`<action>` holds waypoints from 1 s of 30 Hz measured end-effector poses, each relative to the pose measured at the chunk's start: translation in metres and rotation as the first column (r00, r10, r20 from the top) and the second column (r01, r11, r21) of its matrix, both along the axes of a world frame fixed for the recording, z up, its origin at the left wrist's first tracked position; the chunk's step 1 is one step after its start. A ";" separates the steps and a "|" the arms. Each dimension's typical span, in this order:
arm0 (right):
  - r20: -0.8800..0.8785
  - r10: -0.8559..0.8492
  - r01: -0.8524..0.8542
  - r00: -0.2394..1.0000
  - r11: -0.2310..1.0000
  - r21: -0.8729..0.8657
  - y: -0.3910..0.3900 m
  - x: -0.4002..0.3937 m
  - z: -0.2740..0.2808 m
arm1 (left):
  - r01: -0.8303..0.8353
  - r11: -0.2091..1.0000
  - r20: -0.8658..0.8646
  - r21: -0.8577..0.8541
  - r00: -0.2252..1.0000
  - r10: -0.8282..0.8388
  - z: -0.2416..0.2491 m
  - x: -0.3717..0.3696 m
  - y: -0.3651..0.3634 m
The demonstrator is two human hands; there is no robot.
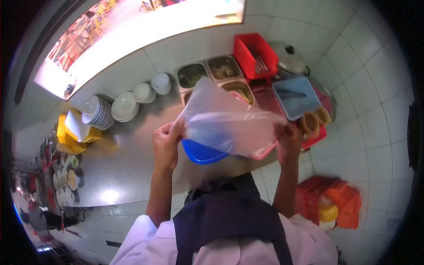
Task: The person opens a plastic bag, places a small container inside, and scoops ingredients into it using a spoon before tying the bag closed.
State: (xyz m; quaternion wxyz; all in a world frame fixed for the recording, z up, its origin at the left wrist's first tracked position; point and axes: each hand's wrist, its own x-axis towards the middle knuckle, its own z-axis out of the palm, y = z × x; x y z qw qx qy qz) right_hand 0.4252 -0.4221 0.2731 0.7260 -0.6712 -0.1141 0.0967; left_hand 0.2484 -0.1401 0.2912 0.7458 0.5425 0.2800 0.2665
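A translucent plastic bag [212, 110] is stretched between my two hands above the steel counter. My left hand [168, 139] pinches its left edge, and my right hand [289, 137] grips its right side with curled fingers. Behind the bag, partly covered by it, lie a blue plastic container [201, 154] and a pink-rimmed container [264, 152]. Metal food pans [192, 75] with food in them stand just past the bag; the nearer ones are partly hidden by it.
Stacked white bowls [125, 107] and plates [97, 113] line the wall beside a yellow container [73, 139]. At the right are a red bin [256, 55], a light blue tray [296, 97], a lidded pot [287, 59] and brown cups [310, 123]. A red crate [309, 194] sits on the floor.
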 end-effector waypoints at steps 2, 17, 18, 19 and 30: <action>0.063 0.016 -0.015 0.998 1.000 -0.025 0.020 -0.009 0.000 | -0.056 0.996 0.028 -0.073 0.998 0.059 -0.003 -0.029 0.013; 0.048 0.697 -0.696 0.715 0.717 -0.035 0.209 -0.140 -0.026 | -0.576 0.781 0.024 0.241 0.808 0.588 -0.125 -0.222 0.133; 0.155 0.686 -0.665 0.710 0.727 -0.171 0.222 -0.150 -0.045 | -0.615 0.645 0.054 0.453 0.741 0.669 -0.137 -0.233 0.142; -0.029 0.727 -0.727 0.686 0.684 -0.061 0.234 -0.167 -0.044 | -0.611 0.456 0.051 0.648 0.632 0.773 -0.126 -0.247 0.142; -0.088 0.883 -0.880 0.462 0.444 -0.168 0.295 -0.224 -0.103 | -0.160 0.910 -0.406 0.382 0.855 0.321 -0.124 -0.232 0.065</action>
